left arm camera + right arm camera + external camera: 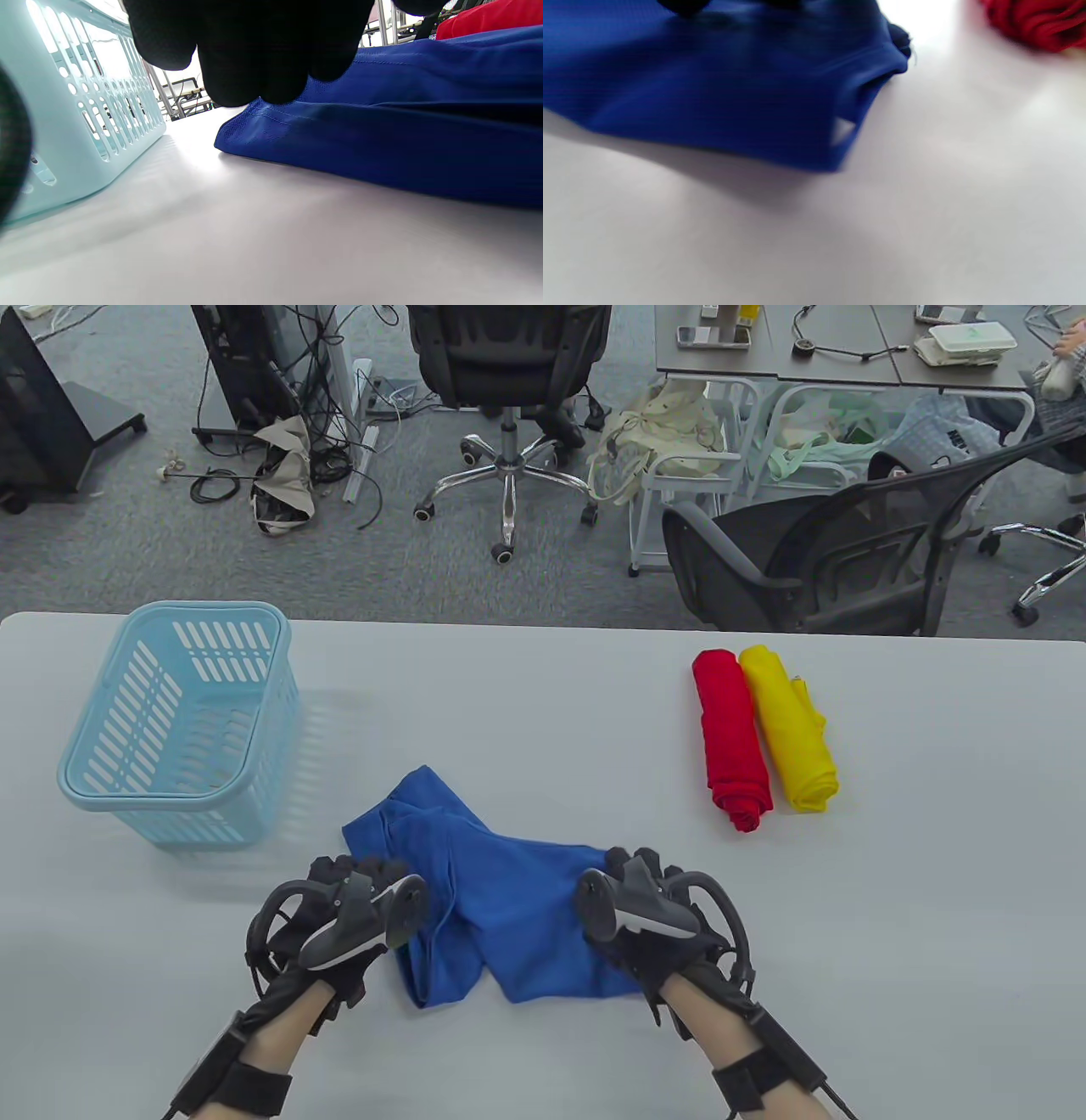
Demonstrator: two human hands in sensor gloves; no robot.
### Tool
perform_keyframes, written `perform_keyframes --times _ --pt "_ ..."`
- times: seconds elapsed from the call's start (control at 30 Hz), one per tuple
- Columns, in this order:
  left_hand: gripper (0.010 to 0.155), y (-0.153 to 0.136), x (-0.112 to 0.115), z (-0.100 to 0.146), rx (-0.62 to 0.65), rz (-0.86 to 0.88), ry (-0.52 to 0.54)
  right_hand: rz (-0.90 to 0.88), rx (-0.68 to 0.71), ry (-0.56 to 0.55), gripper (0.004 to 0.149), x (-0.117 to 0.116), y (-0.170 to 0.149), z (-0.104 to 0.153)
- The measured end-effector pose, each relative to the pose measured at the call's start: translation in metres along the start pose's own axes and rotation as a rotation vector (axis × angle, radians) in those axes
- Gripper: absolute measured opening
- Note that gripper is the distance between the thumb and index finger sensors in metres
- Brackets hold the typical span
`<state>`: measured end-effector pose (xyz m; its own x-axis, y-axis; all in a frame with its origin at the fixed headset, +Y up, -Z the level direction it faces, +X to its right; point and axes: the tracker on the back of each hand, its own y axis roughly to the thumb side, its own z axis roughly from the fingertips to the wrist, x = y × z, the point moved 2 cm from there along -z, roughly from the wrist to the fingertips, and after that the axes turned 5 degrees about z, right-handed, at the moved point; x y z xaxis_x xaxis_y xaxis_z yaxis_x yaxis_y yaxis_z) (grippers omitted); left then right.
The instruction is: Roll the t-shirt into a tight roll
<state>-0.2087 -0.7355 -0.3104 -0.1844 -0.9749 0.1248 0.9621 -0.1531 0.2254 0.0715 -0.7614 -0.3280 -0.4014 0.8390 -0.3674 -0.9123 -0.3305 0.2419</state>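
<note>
Both my hands, left (356, 912) and right (645, 912), sit on the crumpled blue t-shirt (492, 899) at the desk's (891, 950) lower middle, grip unclear, probably flattening it before rolling.

The trackers hide both hands' fingers on the blue t-shirt (501, 899); the right wrist view is blurred, the red roll (1039, 21) cut off.

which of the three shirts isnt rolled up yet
The blue t-shirt, lying loosely crumpled between both hands; the red roll and yellow roll are already tight rolls, side by side.
</note>
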Motion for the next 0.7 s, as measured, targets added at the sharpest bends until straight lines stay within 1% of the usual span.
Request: perform_keyframes --times 0.03,0.07,0.1,0.13,0.17,0.2,0.23,0.3,0.33,0.37,0.43,0.5,0.53,0.57,0.6,0.67,0.7 --pt "0.067 0.0 0.005 -0.002 0.028 0.018 -0.038 0.028 -0.02 0.013 0.074 0.003 0.0 -0.001" --pt "0.068 0.001 0.015 -0.004 0.085 0.061 -0.099 0.027 -0.011 -0.011 0.075 0.01 0.003 -0.001" --pt "0.068 0.003 0.024 -0.005 0.105 0.106 -0.147 -0.017 -0.003 -0.068 0.074 0.015 0.007 0.002" --pt "0.069 0.004 0.03 -0.006 0.113 0.118 -0.179 -0.048 0.0 -0.088 0.072 0.018 0.01 0.005" --pt "0.068 0.005 0.037 -0.009 0.133 0.114 -0.239 -0.066 0.019 -0.089 0.071 0.02 0.017 0.008" --pt "0.067 0.004 0.04 -0.011 0.123 0.094 -0.281 -0.062 0.04 -0.082 0.069 0.021 0.022 0.009" --pt "0.066 0.003 0.036 -0.013 0.11 0.054 -0.32 -0.059 0.073 -0.062 0.068 0.02 0.029 0.008" --pt "0.061 0.001 0.02 -0.013 0.084 0.059 -0.264 -0.076 0.116 0.008 0.07 0.017 0.04 0.003" --pt "0.059 0.0 0.015 -0.012 0.069 0.072 -0.241 -0.047 0.102 -0.031 0.07 0.02 0.043 0.001" --pt "0.059 -0.002 0.014 -0.011 0.065 0.078 -0.227 -0.04 0.107 -0.034 0.069 0.022 0.045 -0.003" --pt "0.058 -0.004 0.017 -0.007 0.059 0.084 -0.194 -0.052 0.111 -0.004 0.07 0.027 0.047 -0.013" --pt "0.059 -0.005 0.019 -0.002 0.065 0.096 -0.177 -0.058 0.088 0.015 0.069 0.032 0.042 -0.029" --pt "0.059 -0.004 0.019 -0.001 0.066 0.09 -0.182 -0.061 0.066 0.028 0.069 0.034 0.038 -0.038" --pt "0.059 -0.003 0.018 0.0 0.069 0.083 -0.178 -0.072 0.02 0.063 0.07 0.036 0.026 -0.057" --pt "0.058 -0.003 0.017 0.0 0.072 0.08 -0.176 -0.088 -0.001 0.093 0.07 0.035 0.019 -0.067" --pt "0.057 -0.003 0.015 0.001 0.078 0.082 -0.171 -0.148 -0.084 0.185 0.07 0.032 -0.008 -0.095" --pt "0.057 -0.004 0.014 0.001 0.081 0.087 -0.17 -0.17 -0.101 0.212 0.07 0.03 -0.016 -0.102"
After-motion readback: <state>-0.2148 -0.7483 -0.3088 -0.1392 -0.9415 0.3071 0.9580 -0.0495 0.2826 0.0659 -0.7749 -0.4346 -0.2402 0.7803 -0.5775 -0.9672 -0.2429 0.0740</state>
